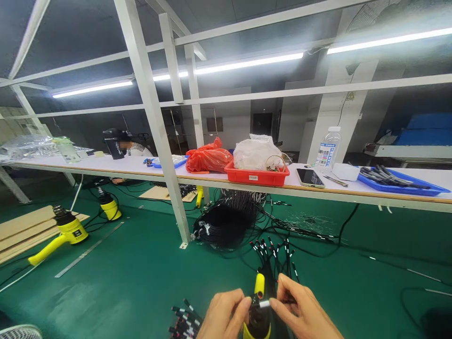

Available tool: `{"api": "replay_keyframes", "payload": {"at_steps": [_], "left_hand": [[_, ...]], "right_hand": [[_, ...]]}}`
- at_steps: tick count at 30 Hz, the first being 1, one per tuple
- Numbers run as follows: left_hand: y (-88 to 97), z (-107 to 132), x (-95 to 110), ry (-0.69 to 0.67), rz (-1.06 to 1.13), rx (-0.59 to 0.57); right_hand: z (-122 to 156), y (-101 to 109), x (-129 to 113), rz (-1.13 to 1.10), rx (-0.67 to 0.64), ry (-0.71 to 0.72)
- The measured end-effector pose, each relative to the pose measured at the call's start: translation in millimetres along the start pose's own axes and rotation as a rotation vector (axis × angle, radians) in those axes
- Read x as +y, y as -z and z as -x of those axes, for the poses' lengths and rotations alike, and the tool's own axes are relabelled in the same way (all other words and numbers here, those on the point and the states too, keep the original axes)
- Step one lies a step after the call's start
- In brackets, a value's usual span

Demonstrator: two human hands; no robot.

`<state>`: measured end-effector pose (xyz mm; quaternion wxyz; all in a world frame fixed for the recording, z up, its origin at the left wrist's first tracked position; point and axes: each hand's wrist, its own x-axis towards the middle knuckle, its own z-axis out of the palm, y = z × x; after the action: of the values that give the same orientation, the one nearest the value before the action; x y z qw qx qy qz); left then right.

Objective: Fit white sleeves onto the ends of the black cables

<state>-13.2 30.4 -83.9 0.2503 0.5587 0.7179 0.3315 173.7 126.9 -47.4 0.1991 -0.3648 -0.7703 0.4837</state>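
Lightness and limpness are what I expect of the white-sleeved wire end [264, 304], so I grip close on either side: left hand [226, 316] and right hand [304, 311] both pinched on it, just above the yellow heat gun [259, 284] on the green surface [141, 282].

1. Green-matted counter [141, 282]: carries a yellow heat gun [67, 233], a second heat gun [108, 205], a steel ruler [88, 253], flat boards [21, 230], a black cable coil [224, 226] and fanned black wires [271, 249].
2. White shelf [106, 165], above the counter: carries an orange bag [208, 160], a red tray [256, 178], a phone [310, 178], a water bottle [328, 148] and a blue tray [399, 183].
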Motion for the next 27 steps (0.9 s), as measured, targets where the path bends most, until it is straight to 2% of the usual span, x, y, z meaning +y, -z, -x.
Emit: {"api": "replay_keyframes", "payload": {"at_steps": [8, 14, 18, 22, 24, 27], "left_hand": [[-2.4, -15.5, -1.3, 0.059, -0.011, -0.050], [-7.2, -16.8, -3.1, 0.100, 0.021, -0.021], [-8.7, -17.9, -0.4, 0.087, 0.046, 0.027], [-7.5, -21.7, 1.8, 0.044, 0.088, 0.011], [-8.3, -21.9, 0.0, 0.027, 0.099, 0.005], [-13.9, -19.3, -7.4, 0.026, 0.073, 0.062]], "right_hand": [[-11.6, -4.6, 16.6, 0.110, 0.056, -0.001], [-15.1, -4.5, 19.3, 0.150, 0.076, 0.000], [-15.1, -4.7, 21.2, 0.158, 0.102, 0.004], [-15.7, -5.1, 24.9, 0.140, 0.123, 0.012], [-15.5, -4.5, 26.2, 0.133, 0.126, 0.015], [-15.0, -3.0, 28.0, 0.132, 0.118, 0.009]]}}
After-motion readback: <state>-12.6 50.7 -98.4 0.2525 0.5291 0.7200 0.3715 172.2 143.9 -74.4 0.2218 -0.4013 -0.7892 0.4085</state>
